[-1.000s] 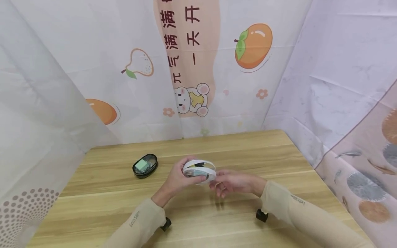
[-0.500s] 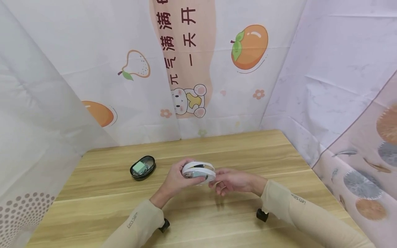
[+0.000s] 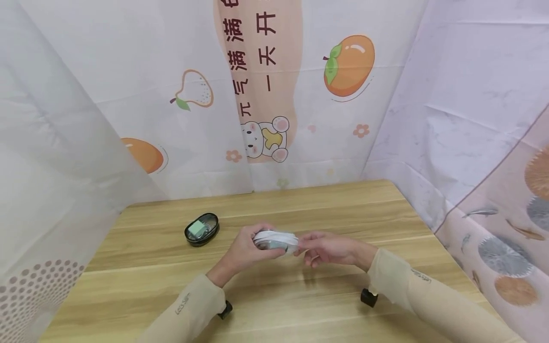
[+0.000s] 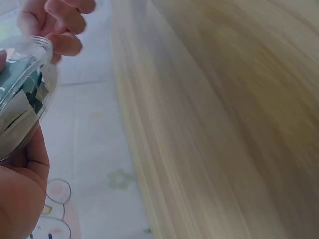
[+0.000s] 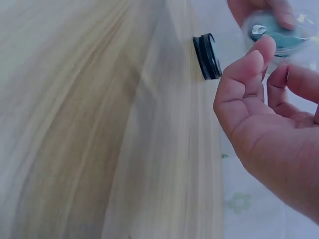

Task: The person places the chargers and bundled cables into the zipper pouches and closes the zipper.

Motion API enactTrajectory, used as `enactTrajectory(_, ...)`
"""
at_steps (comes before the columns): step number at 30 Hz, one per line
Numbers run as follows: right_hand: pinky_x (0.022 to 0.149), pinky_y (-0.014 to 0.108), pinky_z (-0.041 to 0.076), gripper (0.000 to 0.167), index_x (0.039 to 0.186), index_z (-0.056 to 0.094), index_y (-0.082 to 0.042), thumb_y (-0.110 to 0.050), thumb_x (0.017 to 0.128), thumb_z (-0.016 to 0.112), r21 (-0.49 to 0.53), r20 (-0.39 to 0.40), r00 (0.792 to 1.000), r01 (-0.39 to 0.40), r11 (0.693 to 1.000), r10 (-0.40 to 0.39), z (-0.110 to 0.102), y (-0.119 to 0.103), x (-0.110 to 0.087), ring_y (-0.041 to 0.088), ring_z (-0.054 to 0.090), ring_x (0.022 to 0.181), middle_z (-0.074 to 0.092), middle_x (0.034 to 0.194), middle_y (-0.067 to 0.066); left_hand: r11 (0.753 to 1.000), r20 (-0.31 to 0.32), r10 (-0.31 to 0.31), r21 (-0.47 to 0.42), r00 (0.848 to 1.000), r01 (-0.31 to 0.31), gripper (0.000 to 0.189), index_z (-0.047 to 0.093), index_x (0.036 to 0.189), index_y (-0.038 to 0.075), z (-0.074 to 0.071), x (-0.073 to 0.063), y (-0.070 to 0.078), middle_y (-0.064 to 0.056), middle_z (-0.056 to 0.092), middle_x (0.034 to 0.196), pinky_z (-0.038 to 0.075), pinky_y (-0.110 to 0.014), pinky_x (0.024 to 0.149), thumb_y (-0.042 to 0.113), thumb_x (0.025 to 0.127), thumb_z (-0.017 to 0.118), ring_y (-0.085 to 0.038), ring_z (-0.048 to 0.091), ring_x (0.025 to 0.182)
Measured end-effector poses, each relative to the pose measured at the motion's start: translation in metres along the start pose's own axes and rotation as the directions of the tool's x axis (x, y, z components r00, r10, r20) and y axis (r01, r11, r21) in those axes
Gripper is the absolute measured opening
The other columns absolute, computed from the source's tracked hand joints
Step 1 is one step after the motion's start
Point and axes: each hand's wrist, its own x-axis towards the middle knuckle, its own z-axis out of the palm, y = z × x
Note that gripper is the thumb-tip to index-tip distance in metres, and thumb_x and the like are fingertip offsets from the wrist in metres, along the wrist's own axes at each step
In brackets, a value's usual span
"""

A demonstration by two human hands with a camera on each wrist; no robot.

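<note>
A small oval clear zipper pouch (image 3: 276, 239) with white trim is held over the table in my left hand (image 3: 247, 247), thumb on the near side and fingers behind. Something teal shows through its clear wall (image 4: 17, 74). My right hand (image 3: 328, 248) is at the pouch's right end, thumb and index finger pinching at its edge, the other fingers curled loosely below. In the right wrist view the right hand (image 5: 269, 104) hides part of the pouch. The zipper pull itself is hidden by the fingertips.
A second oval pouch (image 3: 202, 229) with black trim and a pale green block inside lies on the wooden table (image 3: 163, 281), left of my hands. Printed cloth (image 3: 197, 157) hangs behind the table and along both sides.
The gap between the pouch's two white rims has closed up. My right hand has shifted slightly right, while my left hand keeps its hold.
</note>
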Motion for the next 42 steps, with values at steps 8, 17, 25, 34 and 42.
enactTrajectory(8, 0.07, 0.027, 0.048, 0.023, 0.115, 0.062, -0.002, -0.022, 0.106, 0.054, -0.091, -0.011, 1.0, -0.022, 0.996, 0.021, 0.0, -0.004, 0.001, 0.016, 0.064, 0.079, 0.062, 0.106, 0.007, 0.989, 0.053, -0.058, 0.138, 0.997, 0.051, 0.033, 0.073, 0.105, 0.02, -0.006, -0.006, 0.0, 0.005, 0.072, 0.095, 0.057, -0.031, 0.068, 0.025, 0.078, 0.09, -0.016, 0.067, 0.083)
enactTrajectory(17, 0.072, 0.029, 0.05, 0.026, 0.116, 0.063, 0.001, -0.023, 0.105, 0.058, -0.162, -0.04, 0.999, -0.019, 0.987, 0.013, 0.005, -0.009, 0.0, 0.018, 0.063, 0.081, 0.064, 0.091, 0.008, 0.93, 0.152, -0.013, 0.364, 0.988, -0.044, 0.029, 0.074, 0.103, 0.02, 0.003, 0.002, 0.005, 0.01, 0.07, 0.092, 0.054, -0.027, 0.067, 0.021, 0.077, 0.088, -0.008, 0.062, 0.079)
enactTrajectory(25, 0.084, 0.038, 0.056, 0.02, 0.115, 0.062, -0.004, -0.02, 0.107, 0.054, -0.137, 0.004, 0.999, 0.036, 0.99, -0.036, 0.001, -0.011, -0.002, 0.021, 0.065, 0.093, 0.066, 0.102, 0.01, 0.951, 0.123, -0.017, 0.308, 0.992, -0.022, 0.034, 0.072, 0.107, 0.018, 0.007, 0.0, 0.006, 0.008, 0.071, 0.095, 0.055, -0.028, 0.068, 0.022, 0.078, 0.088, -0.01, 0.064, 0.081)
enactTrajectory(34, 0.103, 0.054, 0.046, 0.023, 0.124, 0.061, -0.004, -0.017, 0.108, 0.05, 0.065, 0.042, 0.996, 0.073, 0.995, -0.076, 0.005, -0.012, 0.001, 0.028, 0.066, 0.111, 0.061, 0.126, 0.012, 0.978, -0.092, -0.105, -0.189, 0.99, 0.086, 0.057, 0.063, 0.13, 0.009, 0.008, -0.003, 0.01, -0.009, 0.068, 0.118, 0.054, -0.036, 0.09, 0.01, 0.079, 0.088, -0.026, 0.063, 0.106)
enactTrajectory(42, 0.087, 0.043, 0.058, 0.016, 0.114, 0.059, -0.006, -0.017, 0.108, 0.048, 0.101, 0.039, 0.996, 0.075, 0.992, -0.079, 0.013, -0.01, 0.008, 0.022, 0.069, 0.091, 0.057, 0.113, 0.008, 0.984, -0.117, -0.021, -0.179, 0.993, 0.0, 0.057, 0.057, 0.132, 0.007, 0.018, -0.001, 0.007, -0.008, 0.065, 0.121, 0.052, -0.034, 0.093, 0.007, 0.082, 0.084, -0.024, 0.06, 0.111)
